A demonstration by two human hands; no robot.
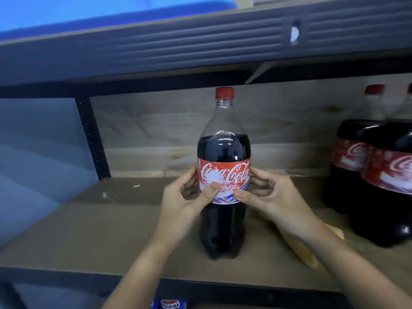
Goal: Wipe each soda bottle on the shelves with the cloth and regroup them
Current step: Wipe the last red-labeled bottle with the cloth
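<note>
Cola bottles and cloth on the shelf

An upright red-capped cola bottle [224, 175] is seen at frame centre; two more bottles [376, 175] are grouped at the right edge. A yellow cloth [305, 253] is laid at lower right, partly hidden.

- Cola bottles with red caps and red labels: three in view. One cola bottle [224, 175] stands upright at the middle of the shelf; a second bottle [354, 161] and a third bottle [392, 186] stand together at the right edge.
- Hands: two, a left hand [185, 204] and a right hand [274, 201], both gripping the middle bottle.
- Yellow cloth [307, 253]: one.
- Blue Pepsi label [170, 304]: one, below the shelf.
- Shelf boards: two, a lower shelf [100, 230] and an upper shelf [156, 52].
</note>
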